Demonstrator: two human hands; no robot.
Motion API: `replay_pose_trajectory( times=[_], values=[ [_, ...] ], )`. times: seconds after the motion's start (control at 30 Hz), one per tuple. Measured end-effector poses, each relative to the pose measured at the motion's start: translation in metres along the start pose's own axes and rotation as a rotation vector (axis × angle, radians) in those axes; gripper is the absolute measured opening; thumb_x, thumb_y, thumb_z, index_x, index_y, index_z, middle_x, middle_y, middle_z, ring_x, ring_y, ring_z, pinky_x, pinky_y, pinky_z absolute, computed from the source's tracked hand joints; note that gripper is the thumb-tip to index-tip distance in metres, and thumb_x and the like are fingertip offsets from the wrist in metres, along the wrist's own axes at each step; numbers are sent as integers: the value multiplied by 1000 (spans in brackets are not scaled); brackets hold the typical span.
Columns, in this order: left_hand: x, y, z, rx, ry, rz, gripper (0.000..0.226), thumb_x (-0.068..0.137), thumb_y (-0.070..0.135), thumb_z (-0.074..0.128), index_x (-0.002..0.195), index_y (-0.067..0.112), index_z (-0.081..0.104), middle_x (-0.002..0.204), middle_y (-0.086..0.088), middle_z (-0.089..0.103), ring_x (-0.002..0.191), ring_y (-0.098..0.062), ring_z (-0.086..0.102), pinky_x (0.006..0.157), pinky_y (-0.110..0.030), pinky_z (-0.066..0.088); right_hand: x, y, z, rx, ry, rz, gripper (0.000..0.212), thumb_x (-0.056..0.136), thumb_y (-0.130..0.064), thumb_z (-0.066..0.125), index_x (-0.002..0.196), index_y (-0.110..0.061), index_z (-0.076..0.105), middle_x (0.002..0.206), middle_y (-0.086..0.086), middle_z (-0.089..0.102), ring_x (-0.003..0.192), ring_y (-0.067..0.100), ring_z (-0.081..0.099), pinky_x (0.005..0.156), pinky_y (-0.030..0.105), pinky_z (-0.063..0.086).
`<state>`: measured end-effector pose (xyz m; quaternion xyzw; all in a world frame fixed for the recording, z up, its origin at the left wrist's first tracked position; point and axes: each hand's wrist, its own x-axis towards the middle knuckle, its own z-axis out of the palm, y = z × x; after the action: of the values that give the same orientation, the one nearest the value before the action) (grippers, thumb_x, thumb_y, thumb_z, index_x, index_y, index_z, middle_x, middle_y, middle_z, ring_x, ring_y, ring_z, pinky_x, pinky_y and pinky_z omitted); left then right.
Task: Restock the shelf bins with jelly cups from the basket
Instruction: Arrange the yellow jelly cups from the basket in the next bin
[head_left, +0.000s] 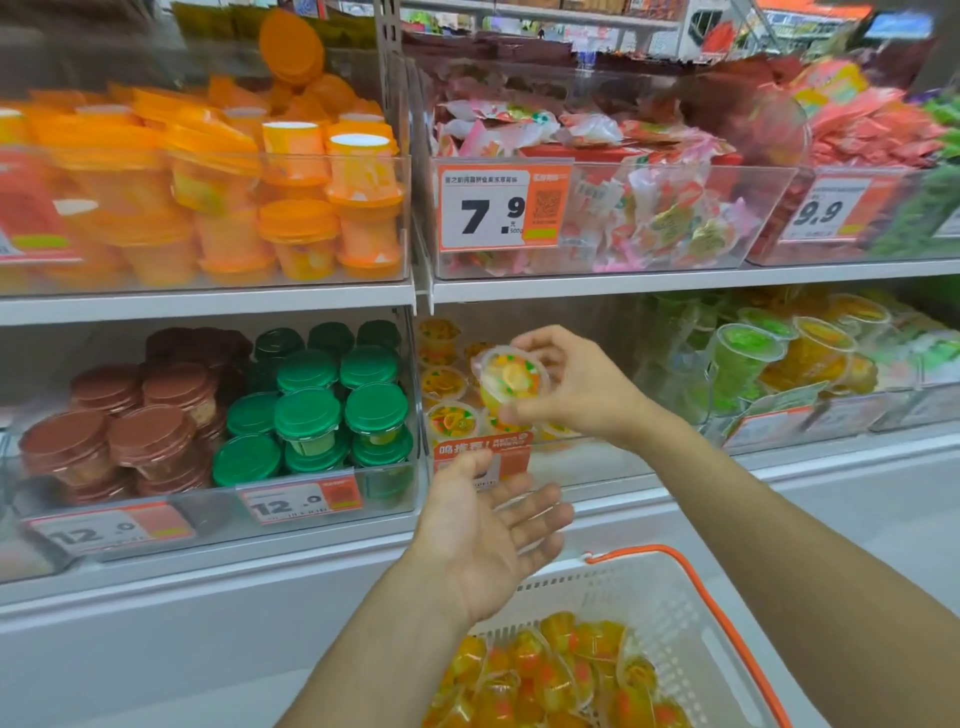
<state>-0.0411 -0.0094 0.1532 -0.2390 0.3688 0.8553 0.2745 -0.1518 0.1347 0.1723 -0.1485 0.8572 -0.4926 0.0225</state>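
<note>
Basket: white, orange handle, below both hands, holding jelly cups.
Left grip: palm up, fingers spread, holding nothing.
Right grip: fingertips pinch jelly cup, lid toward camera.
Shelf bin: just behind the held cup.

The upper shelf carries three clear bins. At ten o'clock sits the bin of orange-lidded cups; at one o'clock the bin of pink wrapped sweets, its front bearing a 7.9 price tag; at two o'clock, cut by the frame edge, the bin of red packets.

The lower shelf holds, at nine o'clock, a bin of brown-lidded and green-lidded cups with two 12.0 tags. At centre stands the bin of fruit jelly cups, and at three o'clock the bin of green and yellow jellies.
</note>
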Motion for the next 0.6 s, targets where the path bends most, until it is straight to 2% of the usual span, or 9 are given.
replay_pose_trajectory(
  times=[0.1,0.13,0.2,0.27,0.37,0.43,0.53,0.6],
  values=[
    [5,-2,-4,-27,67,10,24,95,28,51,101,6,60,80,-11,68,70,-27,63,63,-33,45,46,-2,20,33,14,165,59,63,-18,94,113,-11,63,99,-3,66,87,14,65,59,18,53],
    [5,-3,-4,-37,89,21,20,94,24,51,97,7,60,74,-9,66,66,-25,60,61,-32,43,59,0,30,-23,-1,230,57,64,-24,93,110,-7,64,98,-2,67,84,13,64,56,16,49],
    [6,-2,-5,-56,132,54,14,93,18,50,92,8,60,65,-7,63,59,-23,54,58,-31,41,80,9,49,-188,-48,334,67,64,-39,91,114,-2,66,108,7,68,94,19,65,66,21,48],
    [8,0,-8,-70,173,80,13,93,15,48,90,8,59,60,-6,60,56,-21,50,55,-30,38,93,18,65,-326,-86,325,72,67,-48,87,120,-4,64,120,10,65,105,23,62,76,27,48],
    [11,6,-14,-56,201,102,12,92,14,49,87,9,59,60,-6,58,54,-21,49,54,-30,38,106,28,76,-332,-53,266,75,69,-50,85,127,-10,58,128,10,62,110,26,61,89,33,53],
    [12,8,-19,-49,206,108,12,91,15,50,86,9,59,61,-6,58,53,-20,50,53,-29,38,107,29,77,-362,-27,247,84,67,-54,85,132,-11,55,132,10,60,114,28,60,96,38,52],
    [16,5,-22,-24,212,116,13,91,15,49,84,9,59,61,-6,58,52,-20,50,53,-29,38,99,26,73,-336,-17,251,92,67,-59,83,138,-11,50,138,7,57,122,27,56,99,34,48],
    [18,-1,-20,9,213,122,13,91,15,50,84,9,59,61,-6,59,51,-20,50,52,-29,38,86,18,62,-254,36,242,75,73,-54,81,129,-8,59,124,0,61,114,21,59,92,29,48]
  ],
)
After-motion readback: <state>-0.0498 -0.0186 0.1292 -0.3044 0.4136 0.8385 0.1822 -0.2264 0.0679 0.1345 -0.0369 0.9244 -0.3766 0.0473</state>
